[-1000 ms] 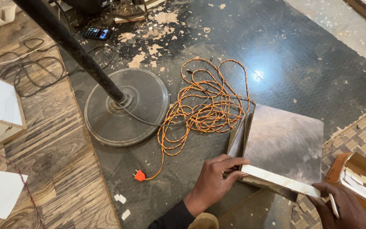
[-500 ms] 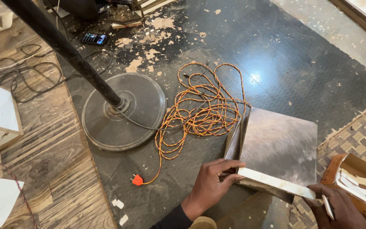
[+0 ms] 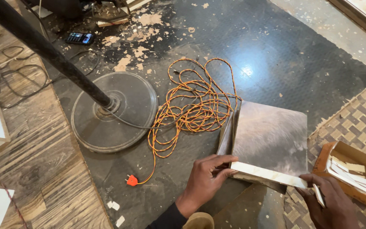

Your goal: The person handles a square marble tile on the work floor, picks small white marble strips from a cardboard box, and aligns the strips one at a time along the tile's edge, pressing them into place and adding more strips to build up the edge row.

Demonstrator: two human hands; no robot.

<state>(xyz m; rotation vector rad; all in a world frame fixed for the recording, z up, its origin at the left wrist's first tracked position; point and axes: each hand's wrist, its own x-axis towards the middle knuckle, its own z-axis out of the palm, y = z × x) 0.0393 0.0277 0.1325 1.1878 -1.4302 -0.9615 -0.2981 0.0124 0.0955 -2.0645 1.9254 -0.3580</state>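
Head view, looking down at the floor.

Board point(image 3: 272, 140): a flat square panel, grey-brown with a cloudy, marbled sheen on its broad face. Its near edge is pale cream and raw, clearly lighter than the face, and shows the thickness of the panel. The board is tilted, near edge raised, far edge down on the dark mat point(image 3: 276, 55). A second, thinner sheet point(image 3: 224, 135) of like colour stands just beside its left edge. It sits near the mat's right-hand near corner, where the mat meets the woven-pattern floor point(image 3: 361, 114).

Left hand point(image 3: 204, 182): fingers curled onto the left end of the pale near edge, thumb below, gripping the board.

Right hand point(image 3: 331, 199): at the right end of the same edge, touching it; a thin pale strip point(image 3: 318, 195) lies between its fingers, which are closed around that strip. Whether this hand also grips the board, I cannot tell.

Surroundings: an orange twisted cord point(image 3: 191, 106) lies in a loose tangle on the mat, touching the board's left side; its orange plug point(image 3: 132, 181) rests nearer the left hand. A round metal stand base point(image 3: 115, 111) with a dark pole point(image 3: 43, 46) sits left of the cord. A cardboard box point(image 3: 331, 154) of pale strips stands at the right, just beside the right hand. Wood chips litter the far edge of the mat.
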